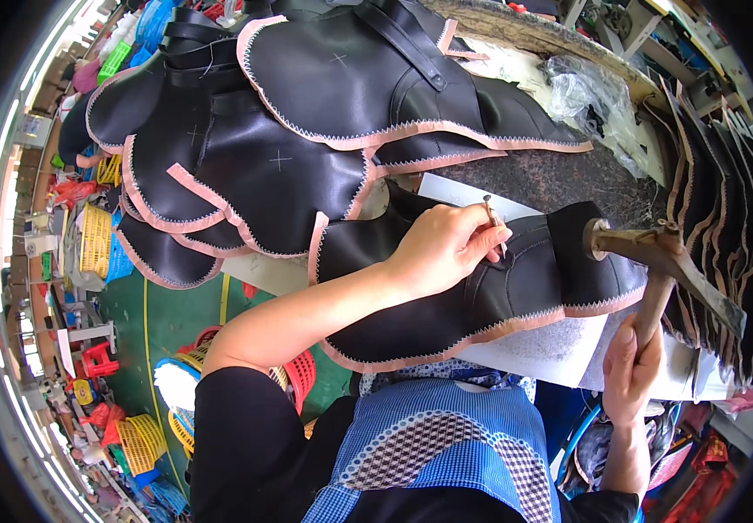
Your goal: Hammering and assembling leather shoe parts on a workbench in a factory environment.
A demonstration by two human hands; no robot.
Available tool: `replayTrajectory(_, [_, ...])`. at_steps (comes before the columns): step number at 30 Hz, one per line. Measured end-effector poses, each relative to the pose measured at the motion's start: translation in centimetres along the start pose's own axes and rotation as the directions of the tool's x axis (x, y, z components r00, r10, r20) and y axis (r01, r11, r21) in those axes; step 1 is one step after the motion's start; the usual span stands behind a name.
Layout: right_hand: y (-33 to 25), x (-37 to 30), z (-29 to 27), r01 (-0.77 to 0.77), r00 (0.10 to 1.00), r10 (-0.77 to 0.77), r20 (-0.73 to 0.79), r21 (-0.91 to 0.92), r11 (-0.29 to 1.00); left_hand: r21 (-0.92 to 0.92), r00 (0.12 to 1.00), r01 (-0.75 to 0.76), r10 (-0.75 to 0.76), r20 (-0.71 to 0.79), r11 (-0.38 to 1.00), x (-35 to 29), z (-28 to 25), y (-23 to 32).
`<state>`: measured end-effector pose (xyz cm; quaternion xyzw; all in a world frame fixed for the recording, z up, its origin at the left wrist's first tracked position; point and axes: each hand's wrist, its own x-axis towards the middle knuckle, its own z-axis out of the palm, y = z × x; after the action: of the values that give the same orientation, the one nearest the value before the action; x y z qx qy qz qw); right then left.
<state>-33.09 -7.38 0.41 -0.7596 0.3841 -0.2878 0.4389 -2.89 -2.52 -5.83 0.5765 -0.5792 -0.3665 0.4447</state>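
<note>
Head view: left grip (434, 248) pinches a slim rod (489, 210) over glossy leather (403, 307); right grip (633, 370) clasps a hammer (647, 248).

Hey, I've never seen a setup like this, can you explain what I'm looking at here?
There's no machine here: these are a person's two bare hands. The single picture comes from a wide, rounded lens worn on their head, looking down, so straight edges bend near the rim. The left hand pinches a thin metal rod over a black sheet with pink zigzag-stitched edging. Whether the rod's tip touches the sheet is hard to tell. The right hand holds a hammer by its handle. More black pieces lie heaped on the table beyond, and others stand in a row at the right.
</note>
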Motion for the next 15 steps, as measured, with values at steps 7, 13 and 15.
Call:
replayTrajectory(7, [0.7, -0.3, 0.4, -0.098, 0.995, 0.097, -0.014, -0.048, 0.994, 0.032, 0.998, -0.063, 0.064, -0.018, 0.997, 0.1, 0.4, -0.6])
replayTrajectory(13, [-4.0, 1.5, 1.1, 0.422, 0.907, -0.404, -0.121, 0.230, 0.877, 0.574, 0.886, -0.353, 0.461, -0.050, 0.739, -0.7, 1.6, 0.3])
replayTrajectory(15, [-2.7, 1.1, 0.8, 0.497, 0.857, -0.490, 0.161, -0.513, 0.700, 0.666, 0.839, -0.398, 0.544, -0.015, 0.631, -0.8, 1.9, 0.8])
